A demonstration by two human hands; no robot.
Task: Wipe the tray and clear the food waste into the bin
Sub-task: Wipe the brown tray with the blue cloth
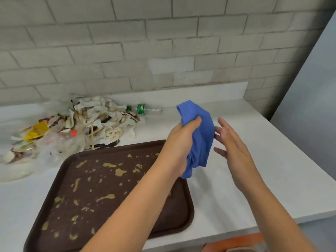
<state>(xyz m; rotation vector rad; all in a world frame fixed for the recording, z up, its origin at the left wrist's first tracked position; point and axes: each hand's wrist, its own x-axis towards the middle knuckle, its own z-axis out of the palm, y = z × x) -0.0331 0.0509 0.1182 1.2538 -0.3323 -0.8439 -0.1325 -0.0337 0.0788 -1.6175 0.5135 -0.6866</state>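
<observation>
A brown tray [69, 211] lies on the white counter, its surface spotted with several yellowish food smears. My left hand [180, 140] grips a blue cloth [201, 135] in the air above the tray's far right corner. Just right of the cloth, my right hand [231, 140] is held with fingers straight and spread, holding nothing. A heap of food waste [87, 122], made of crumpled napkins, wrappers and plastic, sits on the counter behind the tray at the left.
A plastic bottle with a green label [143, 109] lies near the wall behind the waste. A black fork [109, 144] rests beside the heap. The white counter [263, 160] ends at the right. An orange object [236, 242] shows below the counter's front edge.
</observation>
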